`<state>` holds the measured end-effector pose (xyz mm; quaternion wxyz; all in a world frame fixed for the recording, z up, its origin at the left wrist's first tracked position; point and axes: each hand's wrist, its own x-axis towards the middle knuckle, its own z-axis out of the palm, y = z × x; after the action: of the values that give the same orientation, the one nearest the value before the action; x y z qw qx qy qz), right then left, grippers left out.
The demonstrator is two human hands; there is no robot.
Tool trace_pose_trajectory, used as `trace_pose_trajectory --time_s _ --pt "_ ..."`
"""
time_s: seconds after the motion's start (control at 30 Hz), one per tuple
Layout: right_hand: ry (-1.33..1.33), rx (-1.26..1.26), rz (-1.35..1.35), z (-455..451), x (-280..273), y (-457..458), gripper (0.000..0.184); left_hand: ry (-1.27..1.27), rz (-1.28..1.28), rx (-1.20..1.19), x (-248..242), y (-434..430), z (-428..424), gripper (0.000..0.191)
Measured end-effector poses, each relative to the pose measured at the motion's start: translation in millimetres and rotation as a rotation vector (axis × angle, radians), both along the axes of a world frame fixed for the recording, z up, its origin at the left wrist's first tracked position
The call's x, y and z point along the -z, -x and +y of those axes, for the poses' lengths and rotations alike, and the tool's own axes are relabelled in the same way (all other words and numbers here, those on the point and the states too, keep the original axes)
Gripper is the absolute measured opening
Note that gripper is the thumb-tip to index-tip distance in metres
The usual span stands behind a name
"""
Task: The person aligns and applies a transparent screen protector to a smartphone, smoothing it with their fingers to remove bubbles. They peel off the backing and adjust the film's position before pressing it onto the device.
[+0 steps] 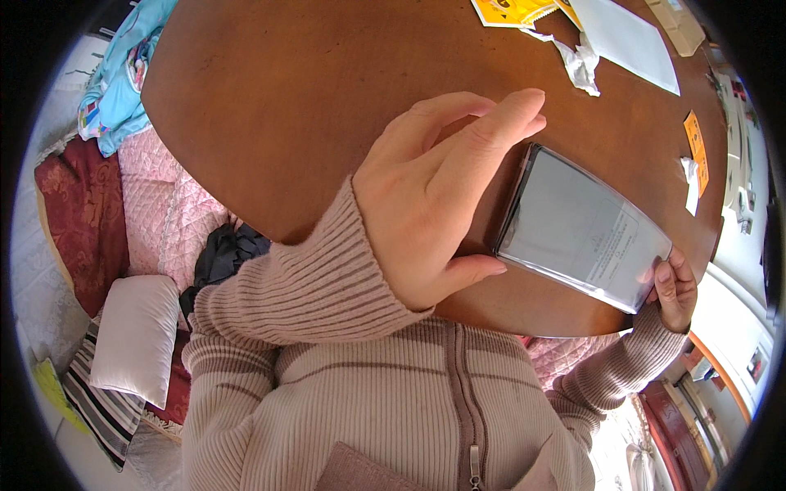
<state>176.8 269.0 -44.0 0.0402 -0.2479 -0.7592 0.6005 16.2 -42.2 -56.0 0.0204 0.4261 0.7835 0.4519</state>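
Note:
A smartphone (577, 230) in a transparent case slants above the brown wooden table (276, 110), at the right. Faint writing shows on its pale grey front. My right hand (674, 288) grips its lower right end, with the thumb on the front edge and the other fingers partly hidden. My left hand (448, 190) hovers by the phone's opposite end, thumb spread away from the bent fingers. Nothing shows in that hand, and its thumb tip is close to the phone's near left corner. Whether they touch I cannot tell.
Yellow packets (513, 11), crumpled white tissue (580, 64) and a white sheet (629, 40) lie at the table's far right. An orange strip (696, 147) is near the right edge. Left of the table are a light blue garment (120, 92), pink quilted fabric (166, 190) and a pale cushion (138, 334).

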Motion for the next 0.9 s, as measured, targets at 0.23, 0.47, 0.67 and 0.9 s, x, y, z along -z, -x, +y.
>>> trace_pose_trajectory --time_s 0.23,0.47,0.67,0.9 --pt "0.007 0.002 -0.001 0.8 0.5 -0.6 0.043 0.003 0.004 -0.007 0.1 -0.1 0.1 0.102" --pt "0.001 -0.006 0.024 2.7 1.2 -0.7 0.042 -0.012 0.026 -0.009 0.5 0.2 0.8 0.102" --pt "-0.008 -0.008 0.008 0.5 -0.7 0.2 0.042 -0.007 0.032 -0.008 0.6 0.9 0.5 0.104" --pt "0.034 0.014 -0.011 -3.1 -1.9 1.1 0.043 0.056 0.02 0.019 1.9 1.9 -1.3 0.089"
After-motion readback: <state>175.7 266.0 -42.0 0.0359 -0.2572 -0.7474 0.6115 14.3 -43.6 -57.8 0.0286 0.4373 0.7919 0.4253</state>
